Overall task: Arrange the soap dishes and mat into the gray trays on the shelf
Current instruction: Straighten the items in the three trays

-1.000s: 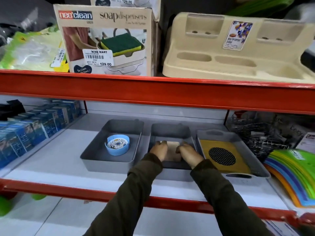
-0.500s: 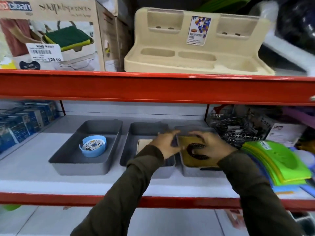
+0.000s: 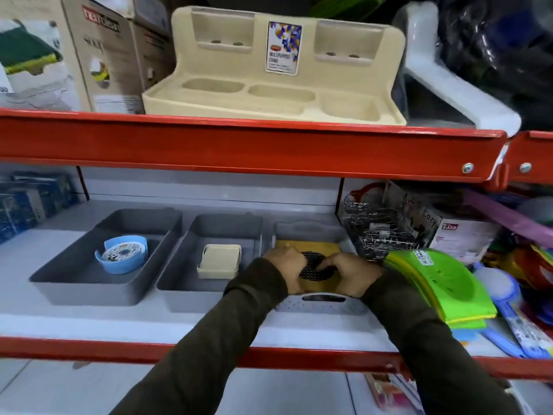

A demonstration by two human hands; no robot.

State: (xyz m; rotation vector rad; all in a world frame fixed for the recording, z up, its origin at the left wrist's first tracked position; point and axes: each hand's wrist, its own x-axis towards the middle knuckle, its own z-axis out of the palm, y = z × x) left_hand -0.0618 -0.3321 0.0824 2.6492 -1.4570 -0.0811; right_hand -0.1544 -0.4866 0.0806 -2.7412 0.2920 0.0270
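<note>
Both hands press down on a yellow mat (image 3: 311,247) with a black mesh disc — left hand (image 3: 285,266) and right hand (image 3: 351,272) curled over it, whether pinching it cannot be told — inside the right gray tray (image 3: 321,305). A beige soap dish (image 3: 220,260) sits in the middle tray (image 3: 179,283), a blue one (image 3: 122,257) in the left tray (image 3: 83,290).

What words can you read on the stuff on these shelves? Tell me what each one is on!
"MULTIPURPOSE STAND": sticker on the beige stand.
"Cozy": white box beside the wire basket.
Red brand logo on the cardboard box, top left: too blurred to read.
Small red logo on the white box: unreadable.
Tag on the green plastic stack: too small.
Blue packets, far left: blurred.
</note>
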